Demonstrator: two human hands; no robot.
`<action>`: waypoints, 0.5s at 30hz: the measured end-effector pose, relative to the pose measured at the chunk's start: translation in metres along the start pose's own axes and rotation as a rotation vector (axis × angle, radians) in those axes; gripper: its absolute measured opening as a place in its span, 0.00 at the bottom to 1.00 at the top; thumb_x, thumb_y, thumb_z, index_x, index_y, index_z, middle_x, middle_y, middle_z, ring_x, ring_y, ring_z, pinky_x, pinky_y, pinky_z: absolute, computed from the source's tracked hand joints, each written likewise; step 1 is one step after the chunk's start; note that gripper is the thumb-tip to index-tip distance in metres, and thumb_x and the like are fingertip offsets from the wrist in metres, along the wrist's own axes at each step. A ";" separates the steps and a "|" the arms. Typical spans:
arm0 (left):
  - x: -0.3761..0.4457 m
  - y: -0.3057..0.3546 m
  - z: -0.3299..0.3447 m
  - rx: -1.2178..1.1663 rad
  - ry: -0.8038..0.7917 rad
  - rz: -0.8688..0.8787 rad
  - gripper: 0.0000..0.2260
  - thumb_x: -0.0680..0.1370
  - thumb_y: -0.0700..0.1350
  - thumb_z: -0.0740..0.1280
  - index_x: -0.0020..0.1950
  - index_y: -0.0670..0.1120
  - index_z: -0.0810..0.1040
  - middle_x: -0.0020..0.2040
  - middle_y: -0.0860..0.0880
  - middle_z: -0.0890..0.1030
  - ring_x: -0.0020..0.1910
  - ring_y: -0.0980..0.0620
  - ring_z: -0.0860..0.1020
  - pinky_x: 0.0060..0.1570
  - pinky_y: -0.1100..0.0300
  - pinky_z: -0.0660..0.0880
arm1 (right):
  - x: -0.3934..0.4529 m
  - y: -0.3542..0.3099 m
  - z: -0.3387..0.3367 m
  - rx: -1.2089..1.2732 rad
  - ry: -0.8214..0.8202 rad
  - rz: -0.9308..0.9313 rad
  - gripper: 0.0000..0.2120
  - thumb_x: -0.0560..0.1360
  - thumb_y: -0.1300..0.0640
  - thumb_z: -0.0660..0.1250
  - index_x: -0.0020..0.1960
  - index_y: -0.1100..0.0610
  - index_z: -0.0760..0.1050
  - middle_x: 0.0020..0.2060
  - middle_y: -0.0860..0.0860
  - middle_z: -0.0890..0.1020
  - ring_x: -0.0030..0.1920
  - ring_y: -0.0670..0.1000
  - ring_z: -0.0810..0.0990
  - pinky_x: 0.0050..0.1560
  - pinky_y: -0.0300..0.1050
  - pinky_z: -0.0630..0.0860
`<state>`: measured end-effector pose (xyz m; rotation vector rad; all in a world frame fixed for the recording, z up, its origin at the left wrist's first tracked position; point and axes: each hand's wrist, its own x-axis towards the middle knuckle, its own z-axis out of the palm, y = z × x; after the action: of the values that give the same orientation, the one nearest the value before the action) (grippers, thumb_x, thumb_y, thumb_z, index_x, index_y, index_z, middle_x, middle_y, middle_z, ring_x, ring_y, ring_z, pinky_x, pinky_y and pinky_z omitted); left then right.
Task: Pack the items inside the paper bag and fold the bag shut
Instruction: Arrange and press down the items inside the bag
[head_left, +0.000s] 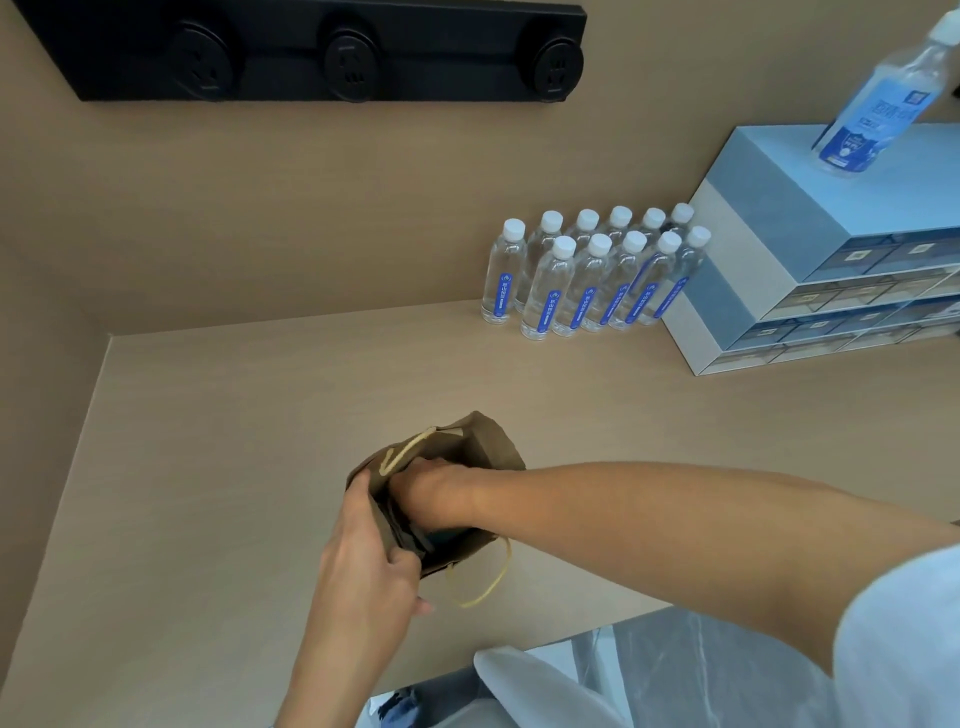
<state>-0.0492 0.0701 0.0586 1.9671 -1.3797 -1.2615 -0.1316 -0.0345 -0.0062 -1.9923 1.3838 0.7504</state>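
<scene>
A small brown paper bag (491, 449) with pale cord handles stands open on the beige table near its front edge. My left hand (366, 561) grips the bag's near left rim and holds its mouth apart. My right hand (426, 486) reaches down into the bag from the right; its fingers are hidden inside, so whether they hold anything cannot be seen. A dark item shows inside the bag (441, 540) below my right wrist.
Several small water bottles (587, 280) stand in two rows at the back of the table (234, 441). Stacked blue and white boxes (779, 260) sit at the right with a larger bottle (878, 98) on top. A black socket strip (332, 52) is on the wall.
</scene>
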 end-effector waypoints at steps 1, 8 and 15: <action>0.000 0.000 0.000 -0.002 0.005 -0.002 0.35 0.75 0.31 0.57 0.76 0.57 0.54 0.57 0.41 0.78 0.24 0.53 0.83 0.23 0.71 0.71 | 0.001 0.003 0.001 -0.115 0.050 -0.036 0.11 0.76 0.62 0.64 0.58 0.61 0.77 0.55 0.58 0.80 0.50 0.58 0.81 0.41 0.49 0.76; 0.001 0.002 0.003 -0.022 -0.014 -0.041 0.36 0.76 0.31 0.56 0.78 0.57 0.50 0.62 0.41 0.74 0.25 0.51 0.84 0.21 0.77 0.69 | 0.015 0.018 0.006 -0.068 0.039 0.081 0.18 0.76 0.58 0.64 0.65 0.61 0.74 0.63 0.60 0.77 0.60 0.60 0.78 0.54 0.51 0.74; 0.004 -0.004 0.005 -0.053 -0.015 -0.028 0.37 0.74 0.29 0.57 0.77 0.57 0.52 0.64 0.41 0.73 0.42 0.38 0.83 0.19 0.74 0.71 | 0.003 0.012 0.014 -0.035 0.123 0.001 0.18 0.73 0.61 0.67 0.62 0.63 0.74 0.61 0.62 0.77 0.59 0.63 0.78 0.55 0.54 0.77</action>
<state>-0.0513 0.0694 0.0510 1.9516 -1.3169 -1.3138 -0.1440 -0.0292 -0.0194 -2.0954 1.4515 0.6658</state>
